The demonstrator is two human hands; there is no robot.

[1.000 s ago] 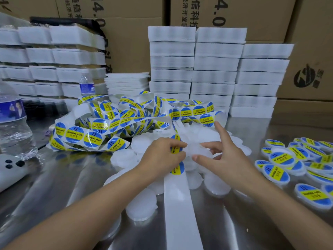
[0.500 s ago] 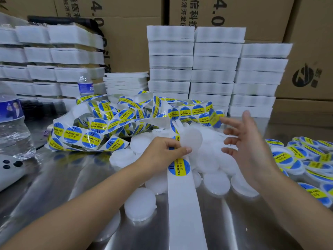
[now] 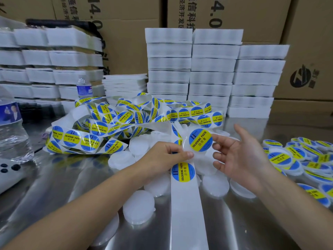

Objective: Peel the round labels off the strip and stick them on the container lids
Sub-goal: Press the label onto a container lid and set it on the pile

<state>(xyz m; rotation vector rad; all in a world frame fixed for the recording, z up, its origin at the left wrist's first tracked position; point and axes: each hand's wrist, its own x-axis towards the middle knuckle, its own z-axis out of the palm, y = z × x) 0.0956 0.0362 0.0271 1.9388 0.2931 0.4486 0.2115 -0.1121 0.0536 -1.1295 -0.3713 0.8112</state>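
My left hand (image 3: 162,156) pinches the white label strip (image 3: 187,210), which runs down the steel table (image 3: 54,192) toward me. One blue-and-yellow round label (image 3: 182,172) sits on the strip just below my fingers. A second round label (image 3: 200,140) stands upright above them, facing me, with a translucent rim at its lower left, so it seems to sit on a lid. My right hand (image 3: 239,156) is open with fingers spread, and a fingertip touches that label's right edge. Plain white lids (image 3: 138,206) lie around the strip. Labelled lids (image 3: 288,156) are heaped at the right.
A tangled pile of label strip (image 3: 108,123) fills the middle left. Stacks of white trays (image 3: 212,69) and cardboard boxes (image 3: 306,51) stand behind. A water bottle (image 3: 10,132) and a grey phone (image 3: 7,170) sit at the left edge, a small bottle (image 3: 83,88) further back.
My right hand swung out to the right, then came back to the upright disc. That disc was plain white before and now shows a blue-and-yellow label. My left hand kept its pinch.
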